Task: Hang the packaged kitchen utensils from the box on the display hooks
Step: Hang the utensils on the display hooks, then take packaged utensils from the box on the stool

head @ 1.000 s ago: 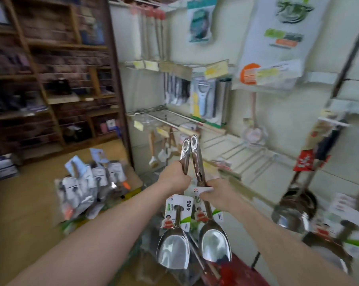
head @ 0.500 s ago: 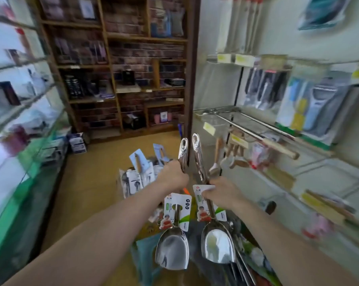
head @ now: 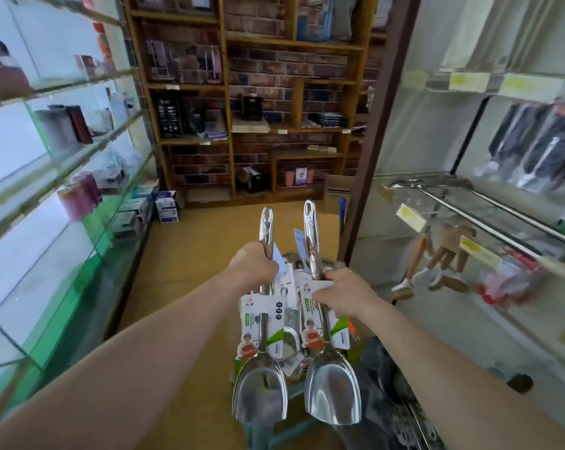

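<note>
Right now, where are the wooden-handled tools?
In the head view, the wooden-handled tools hang on the right-side display, below the metal rail, just right of the right hand and its scoop.

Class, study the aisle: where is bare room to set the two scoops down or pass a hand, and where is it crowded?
Free: floor between the glass case and the left hand, back to the small boxes. The long hook above the brushes looks bare. Crowded: under both scoops, where packaged utensils pile up.
</note>
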Available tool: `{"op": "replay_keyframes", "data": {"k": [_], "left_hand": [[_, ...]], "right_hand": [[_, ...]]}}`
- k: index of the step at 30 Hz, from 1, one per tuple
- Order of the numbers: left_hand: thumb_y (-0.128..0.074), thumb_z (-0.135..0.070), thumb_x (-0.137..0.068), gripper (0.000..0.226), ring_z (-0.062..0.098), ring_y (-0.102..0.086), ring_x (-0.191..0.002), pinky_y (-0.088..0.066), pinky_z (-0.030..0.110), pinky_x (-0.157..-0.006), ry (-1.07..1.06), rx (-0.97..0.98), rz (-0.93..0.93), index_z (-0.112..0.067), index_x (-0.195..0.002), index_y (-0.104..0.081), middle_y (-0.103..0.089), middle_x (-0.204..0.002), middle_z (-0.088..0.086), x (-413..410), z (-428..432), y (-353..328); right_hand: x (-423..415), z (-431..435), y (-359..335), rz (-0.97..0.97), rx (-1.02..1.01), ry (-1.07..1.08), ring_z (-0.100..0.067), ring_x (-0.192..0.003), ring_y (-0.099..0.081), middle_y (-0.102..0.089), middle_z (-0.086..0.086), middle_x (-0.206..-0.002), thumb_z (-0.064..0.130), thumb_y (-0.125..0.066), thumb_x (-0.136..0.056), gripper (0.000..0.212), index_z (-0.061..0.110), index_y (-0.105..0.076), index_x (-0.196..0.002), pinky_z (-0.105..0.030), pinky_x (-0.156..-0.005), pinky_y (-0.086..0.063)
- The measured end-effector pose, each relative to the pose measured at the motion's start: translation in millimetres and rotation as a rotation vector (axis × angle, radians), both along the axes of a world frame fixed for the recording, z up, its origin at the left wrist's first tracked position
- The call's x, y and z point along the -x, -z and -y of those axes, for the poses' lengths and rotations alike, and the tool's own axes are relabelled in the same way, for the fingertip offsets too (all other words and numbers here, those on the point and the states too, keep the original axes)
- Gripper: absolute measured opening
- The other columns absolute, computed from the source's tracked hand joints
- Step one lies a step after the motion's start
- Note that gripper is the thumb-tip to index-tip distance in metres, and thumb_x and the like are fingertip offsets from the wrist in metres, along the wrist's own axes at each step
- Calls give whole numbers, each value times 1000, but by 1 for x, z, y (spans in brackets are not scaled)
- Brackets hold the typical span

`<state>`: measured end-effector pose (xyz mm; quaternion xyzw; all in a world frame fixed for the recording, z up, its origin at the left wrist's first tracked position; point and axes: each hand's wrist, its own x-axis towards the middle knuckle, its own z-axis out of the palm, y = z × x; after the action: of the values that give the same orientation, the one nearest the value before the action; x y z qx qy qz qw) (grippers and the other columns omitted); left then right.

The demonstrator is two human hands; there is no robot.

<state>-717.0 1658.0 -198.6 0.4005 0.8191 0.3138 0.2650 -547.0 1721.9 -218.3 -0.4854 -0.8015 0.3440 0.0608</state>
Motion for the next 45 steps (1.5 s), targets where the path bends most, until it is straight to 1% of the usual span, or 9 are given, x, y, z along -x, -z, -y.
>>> {"op": "replay_keyframes", "data": {"k": [8,12,16,22,31,35,37,41,45], "left_hand": [[-60,-4,-84,15,23,-61,-64,-57,32,-55,-91,183,32,-2,-99,-57,-57,-81,9,61,-59,19],[-62,-10,-88,14,32,-69,-90,-60,40,-75,-118,277,83,0,-97,-60,-65,-89,11,87,-106,35],[-59,-2,-88,8,34,-69,-91,-59,43,-80,-163,362,115,2,-96,-58,-65,-102,20,113,-160,57],[-54,-5,-91,25,37,-70,-82,-59,48,-76,-207,450,191,8,-113,-53,-65,-93,27,145,-219,108],[-55,-14,-93,17,26,-61,-52,-58,35,-58,-263,505,93,2,-100,-55,-56,-72,14,154,-250,182],[-47,-32,-97,34,31,-68,-73,-59,38,-69,-234,470,12,0,-97,-59,-63,-83,15,151,-253,202],[-42,-37,-98,40,30,-64,-74,-54,33,-63,-221,460,-44,-2,-94,-60,-61,-83,14,152,-253,205],[-39,-28,-98,38,30,-57,-77,-41,31,-61,-250,498,-131,1,-99,-64,-65,-91,15,153,-242,219],[-38,-24,-98,37,33,-59,-88,-44,35,-67,-238,546,-159,0,-106,-64,-63,-106,18,147,-233,227]], "right_hand": [[65,-72,30,59,110,-74,-26,-80,-69,-65,-9,-100,23,-60,-85,38,6,-59,-118,-43,-72,-59],[90,-125,46,126,171,-102,-18,-73,-69,-60,0,-110,27,-59,-89,51,12,-46,-136,-37,-74,-59],[110,-179,67,151,276,-100,-20,-80,-68,-49,-7,-134,20,-59,-91,61,8,-34,-145,-33,-66,-60],[135,-237,98,215,441,-91,-17,-78,-58,-48,-1,-93,13,-61,-92,66,6,-28,-148,-32,-68,-60],[154,-273,144,262,541,-43,-21,-99,-57,-38,-10,-141,17,-71,-86,78,7,-25,-148,-36,-78,-59],[161,-274,151,334,486,-91,-25,-96,-63,-45,-11,-131,23,-68,-88,65,5,-35,-140,-40,-81,-59],[163,-273,148,461,378,-191,-26,-91,-66,-52,-10,-122,32,-62,-91,51,6,-42,-131,-40,-81,-58],[162,-264,145,601,110,-342,-25,-88,-59,-59,-9,-108,30,-53,-94,34,8,-50,-120,-35,-78,-47],[157,-253,150,600,-108,-381,-27,-101,-54,-59,-10,-117,28,-50,-95,28,11,-48,-117,-33,-74,-38]]}}
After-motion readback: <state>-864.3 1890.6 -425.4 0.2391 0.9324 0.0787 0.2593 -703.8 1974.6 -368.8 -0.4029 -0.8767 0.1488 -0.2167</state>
